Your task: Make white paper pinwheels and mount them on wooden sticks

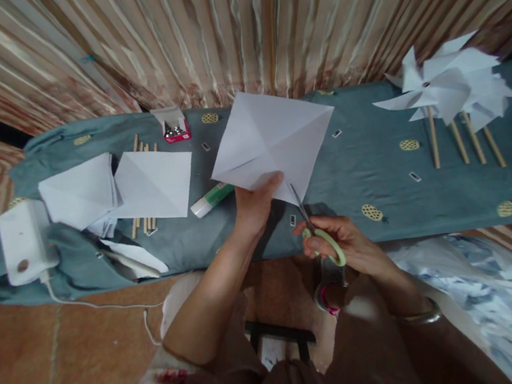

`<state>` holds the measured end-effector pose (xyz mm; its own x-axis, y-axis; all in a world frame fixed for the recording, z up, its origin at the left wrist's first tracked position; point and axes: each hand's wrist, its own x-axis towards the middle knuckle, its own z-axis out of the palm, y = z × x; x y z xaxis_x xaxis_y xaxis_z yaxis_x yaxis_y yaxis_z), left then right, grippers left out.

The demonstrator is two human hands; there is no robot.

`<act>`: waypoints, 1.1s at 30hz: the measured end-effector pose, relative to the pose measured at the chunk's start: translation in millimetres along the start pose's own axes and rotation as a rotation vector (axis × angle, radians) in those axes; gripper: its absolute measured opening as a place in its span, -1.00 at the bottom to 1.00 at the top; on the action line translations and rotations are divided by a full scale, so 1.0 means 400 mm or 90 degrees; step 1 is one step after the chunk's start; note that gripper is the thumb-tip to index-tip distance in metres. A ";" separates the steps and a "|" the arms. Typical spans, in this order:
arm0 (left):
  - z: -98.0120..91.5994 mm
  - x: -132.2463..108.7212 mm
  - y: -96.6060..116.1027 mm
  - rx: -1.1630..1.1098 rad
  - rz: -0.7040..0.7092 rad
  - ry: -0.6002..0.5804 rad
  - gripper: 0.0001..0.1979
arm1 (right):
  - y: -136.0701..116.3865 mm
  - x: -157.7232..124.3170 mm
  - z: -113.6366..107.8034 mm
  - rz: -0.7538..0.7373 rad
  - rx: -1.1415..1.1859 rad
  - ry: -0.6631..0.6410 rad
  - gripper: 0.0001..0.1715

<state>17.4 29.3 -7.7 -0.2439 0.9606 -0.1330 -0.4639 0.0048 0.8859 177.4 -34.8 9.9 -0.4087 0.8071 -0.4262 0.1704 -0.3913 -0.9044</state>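
My left hand (253,205) pinches the lower corner of a creased white paper square (272,139) and holds it up over the teal cloth-covered board (377,175). My right hand (343,240) grips green-handled scissors (322,237); their blades point up and touch the paper's lower edge just right of my left thumb. A green-and-white glue stick (212,199) lies on the cloth left of my left hand. A second creased paper square (154,184) lies flat further left.
Finished white paper pinwheels (450,85) on wooden sticks lie at the right end. A stack of white paper (80,194), loose wooden sticks (146,223), a small red box of pins (175,130) and a white device with a cord (24,240) sit on the left. Striped curtain hangs behind.
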 end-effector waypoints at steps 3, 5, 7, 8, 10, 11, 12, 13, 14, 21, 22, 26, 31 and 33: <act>-0.001 0.000 0.002 0.005 -0.007 0.000 -0.56 | 0.001 -0.001 -0.002 0.001 -0.001 -0.002 -0.49; -0.002 0.001 0.000 0.008 -0.008 0.003 -0.57 | 0.000 -0.002 -0.003 0.002 -0.003 -0.004 -0.48; -0.003 0.001 -0.004 0.012 -0.008 0.007 -0.56 | -0.001 -0.002 -0.004 0.004 -0.006 -0.005 -0.47; -0.004 0.002 -0.006 0.015 -0.010 0.009 -0.55 | -0.001 -0.002 -0.004 0.005 -0.007 -0.005 -0.47; -0.005 0.001 -0.009 0.020 -0.015 0.011 -0.54 | -0.002 -0.001 -0.004 0.004 -0.005 -0.005 -0.48; -0.005 0.001 -0.009 0.022 -0.018 0.011 -0.54 | -0.003 -0.001 -0.003 0.003 -0.002 -0.004 -0.49; -0.006 0.001 -0.009 0.024 -0.019 0.011 -0.54 | -0.004 -0.001 -0.002 0.003 0.002 -0.003 -0.50; -0.006 0.001 -0.009 0.024 -0.017 0.010 -0.54 | -0.006 -0.001 -0.001 0.004 0.007 -0.001 -0.50; -0.005 0.001 -0.007 0.022 -0.014 0.009 -0.55 | -0.007 -0.001 0.000 0.007 0.013 0.002 -0.50; -0.002 0.000 0.003 0.016 -0.017 0.001 -0.57 | -0.011 -0.002 0.008 0.037 0.059 0.025 -0.46; -0.002 0.000 0.004 0.018 -0.017 0.004 -0.57 | -0.010 -0.002 0.008 0.043 0.066 0.029 -0.46; -0.002 -0.002 0.006 0.031 -0.024 0.014 -0.57 | -0.009 -0.001 0.012 0.066 0.094 0.042 -0.46; -0.001 -0.003 0.005 0.036 -0.020 0.018 -0.54 | -0.010 0.002 0.014 0.068 0.104 0.048 -0.42; 0.000 -0.006 0.002 0.038 -0.022 0.010 -0.53 | -0.010 0.003 0.013 0.054 0.087 0.050 -0.45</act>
<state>17.5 27.1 -6.5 -0.2420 0.9552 -0.1703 -0.4212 0.0547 0.9053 171.6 -34.7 13.0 -0.3265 0.7987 -0.5055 0.0750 -0.5112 -0.8562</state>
